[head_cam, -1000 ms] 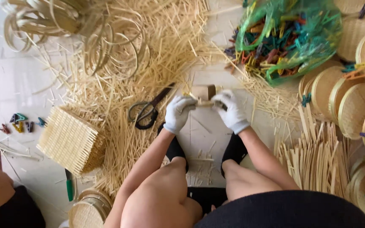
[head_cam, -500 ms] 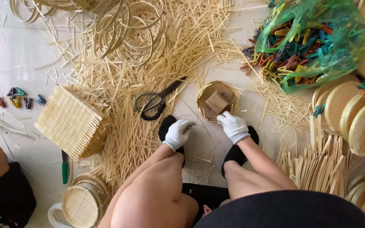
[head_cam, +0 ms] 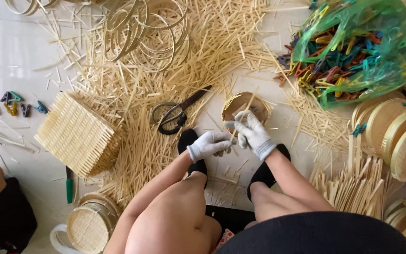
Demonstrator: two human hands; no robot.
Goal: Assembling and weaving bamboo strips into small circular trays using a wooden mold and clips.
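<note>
Our gloved left hand (head_cam: pixel 210 145) and right hand (head_cam: pixel 252 133) now meet and pinch a thin bamboo strip (head_cam: pixel 238 123) between their fingers; half a second ago they were apart and empty. The small round woven basket (head_cam: pixel 246 106) sits on the floor just beyond them, unheld. Scissors (head_cam: pixel 177 112) lie to its left among loose bamboo strips (head_cam: pixel 132 141).

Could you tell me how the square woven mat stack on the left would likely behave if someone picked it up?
The square woven mat stack looks made of thin pale strips, so it is probably light. Its dense weave suggests moderate stiffness with some flex. It sits tilted on loose bamboo strips, so pushed, it may slide or shed layers.
</note>
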